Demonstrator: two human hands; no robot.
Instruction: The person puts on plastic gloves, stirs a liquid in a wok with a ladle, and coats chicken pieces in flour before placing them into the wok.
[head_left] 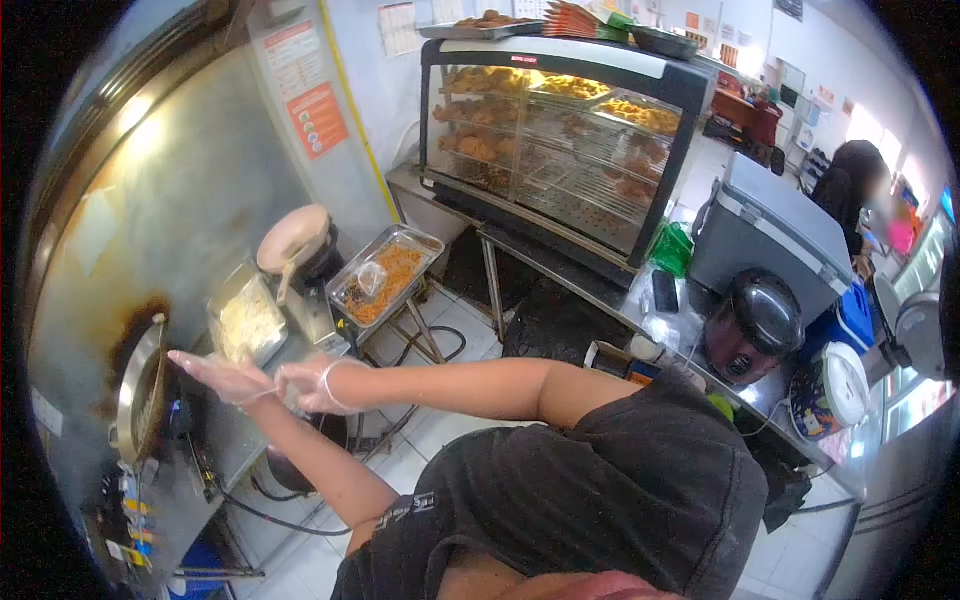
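Observation:
My left hand [228, 378] wears a clear plastic glove, its fingers stretched out toward the pan at the left. Close to the left wrist, my right hand [318, 384], also in clear plastic, has its fingers closed at the cuff of the left glove. Just beyond the hands lies a metal tray of pale flour-like breading [250, 318]. A round metal pan [140, 390] with a raised rim is near the left fingertips; its contents are hard to make out. A light-coloured frying pan [293, 240] rests behind the breading.
A metal tray of orange-brown crumbs [392, 272] stands on a rack. Behind it is a glass warmer cabinet [560, 140] with fried food. To the right are a grey cooler box [780, 215], a dark rice cooker [752, 325] and a person [850, 195] in dark clothing. Hoses cross the tiled floor.

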